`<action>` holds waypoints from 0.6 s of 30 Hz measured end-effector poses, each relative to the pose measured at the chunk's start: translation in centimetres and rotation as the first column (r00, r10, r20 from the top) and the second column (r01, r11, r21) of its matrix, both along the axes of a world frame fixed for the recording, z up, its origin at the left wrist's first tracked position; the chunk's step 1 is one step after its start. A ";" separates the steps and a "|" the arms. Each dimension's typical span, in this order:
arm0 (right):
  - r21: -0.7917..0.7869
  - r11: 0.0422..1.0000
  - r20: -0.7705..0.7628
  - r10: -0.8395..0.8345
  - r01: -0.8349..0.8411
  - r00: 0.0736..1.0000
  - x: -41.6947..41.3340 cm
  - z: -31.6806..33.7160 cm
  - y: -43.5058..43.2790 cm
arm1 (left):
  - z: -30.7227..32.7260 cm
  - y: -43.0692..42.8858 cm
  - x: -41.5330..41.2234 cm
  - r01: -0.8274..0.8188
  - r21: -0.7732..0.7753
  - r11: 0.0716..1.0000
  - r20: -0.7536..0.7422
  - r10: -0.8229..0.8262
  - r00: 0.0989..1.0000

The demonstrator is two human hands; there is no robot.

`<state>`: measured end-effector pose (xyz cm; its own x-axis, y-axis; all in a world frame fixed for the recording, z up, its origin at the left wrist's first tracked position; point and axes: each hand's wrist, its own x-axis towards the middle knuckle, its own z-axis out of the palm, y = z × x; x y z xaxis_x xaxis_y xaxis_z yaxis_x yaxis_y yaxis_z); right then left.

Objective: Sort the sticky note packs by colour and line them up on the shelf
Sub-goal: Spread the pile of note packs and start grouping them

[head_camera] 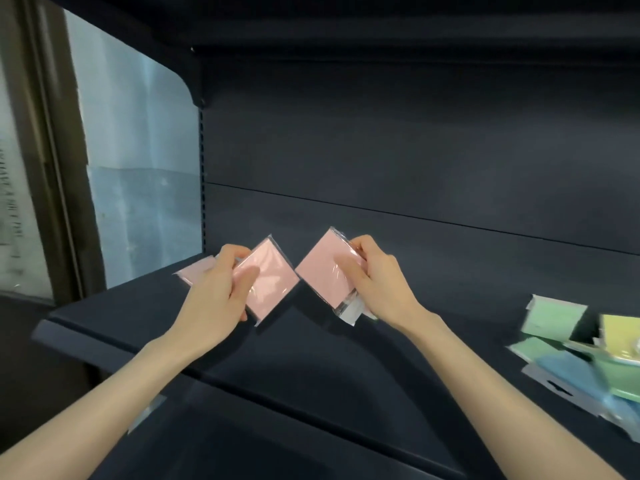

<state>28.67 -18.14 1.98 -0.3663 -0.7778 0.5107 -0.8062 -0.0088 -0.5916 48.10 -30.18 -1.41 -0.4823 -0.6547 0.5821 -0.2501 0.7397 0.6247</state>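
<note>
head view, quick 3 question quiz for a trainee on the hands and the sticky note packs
1. True or false: the left hand grips a pink pack, the right hand a second pink pack.
2. The mixed pile lies: A left of the hands, B right, C between them.
3. Fill in: the lying pack on the shelf behind the left hand is ___.
Key: 1 true; 2 B; 3 pink.
</note>
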 end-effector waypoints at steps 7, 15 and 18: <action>0.002 0.999 0.023 -0.051 0.051 0.998 3.8 -1.2 -11.0 | -1.1 -11.7 3.5 0.074 0.034 0.997 0.085 -0.077 0.993; 0.008 0.995 0.092 -0.103 0.102 0.990 7.2 -2.4 -20.9 | -1.5 -23.1 5.6 0.192 0.220 0.956 0.128 -0.224 0.966; 0.050 0.991 0.107 -0.127 0.123 0.986 7.6 -2.5 -23.4 | -1.7 -25.9 5.3 0.243 0.298 0.923 0.207 -0.311 0.928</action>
